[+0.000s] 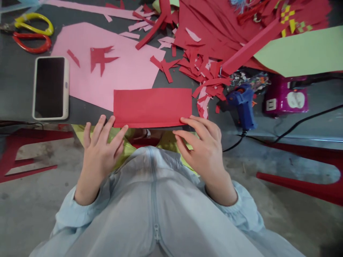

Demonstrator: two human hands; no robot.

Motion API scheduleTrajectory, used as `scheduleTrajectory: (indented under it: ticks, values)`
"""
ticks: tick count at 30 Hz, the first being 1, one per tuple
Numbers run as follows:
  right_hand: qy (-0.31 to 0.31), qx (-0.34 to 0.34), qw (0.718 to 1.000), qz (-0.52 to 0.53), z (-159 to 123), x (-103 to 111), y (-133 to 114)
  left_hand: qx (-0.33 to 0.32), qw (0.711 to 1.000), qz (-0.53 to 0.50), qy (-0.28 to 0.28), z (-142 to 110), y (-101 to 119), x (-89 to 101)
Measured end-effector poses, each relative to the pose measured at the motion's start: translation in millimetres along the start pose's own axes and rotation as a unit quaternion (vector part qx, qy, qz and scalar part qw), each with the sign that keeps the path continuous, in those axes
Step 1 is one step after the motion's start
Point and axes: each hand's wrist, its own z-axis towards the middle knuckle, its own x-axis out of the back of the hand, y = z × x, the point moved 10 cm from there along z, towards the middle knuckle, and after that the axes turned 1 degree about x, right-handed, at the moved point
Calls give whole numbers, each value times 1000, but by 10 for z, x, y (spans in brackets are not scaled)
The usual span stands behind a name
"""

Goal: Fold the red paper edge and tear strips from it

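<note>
A rectangular sheet of red paper (152, 105) lies at the table's front edge, with a narrow folded strip along its near side. My left hand (103, 144) is open, fingers spread, with fingertips at the paper's lower left corner. My right hand (202, 144) has its fingers stretched and slightly apart; one fingertip rests on the paper's lower right part, while the lower fingers hang just off the table edge. Behind the red sheet is a large pink sheet (128, 67), and on it sit a red cut-out with pointed strips (96, 59) and a small red scrap (73, 58).
To the left are a phone (50, 87) and scissors (32, 34). Red and pink scraps (198, 69) pile up at the back right, near a green sheet (305, 51). A blue glue gun (243, 107), its black cord and a purple box (286, 96) stand right. Red stools (302, 178) flank me.
</note>
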Motion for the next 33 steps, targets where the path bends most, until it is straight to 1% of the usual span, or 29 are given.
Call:
scheduleTrajectory:
  ticks: [3,9,12,15,18,20,22,23,24,27,28,30,33]
  values:
    - [1,19,1000,19,153,-69,-140,-4,1000,-9,13,30,18,33]
    - [-52,46,997,36,470,-405,-490,-12,996,-15,86,71,28,144]
    - [-58,56,996,27,593,-515,-618,-2,995,-25,96,69,6,142]
    - [-76,36,996,6,692,-605,-635,12,994,-35,104,52,-27,139]
    - [-106,5,994,3,769,-669,-597,31,990,-80,110,29,-62,134]
    - [-131,-9,991,7,807,-705,-580,60,985,-103,123,-1,-95,149]
    - [-154,-17,988,5,839,-736,-568,82,982,-96,142,-45,-84,167]
    - [-164,-19,986,3,852,-749,-564,79,983,-83,146,-63,-41,164]
    - [-172,-21,985,2,864,-760,-561,60,985,-72,145,-75,37,148]
    - [-187,-17,982,5,892,-780,-569,-28,991,-50,124,-101,327,34]
    - [-191,-15,981,5,899,-784,-573,-42,991,-45,120,-108,385,-6]
    - [-203,-13,979,1,906,-798,-580,-46,991,-41,118,-107,429,-67]
    - [-224,-16,974,-11,908,-821,-584,-24,992,-42,114,-89,395,-119]
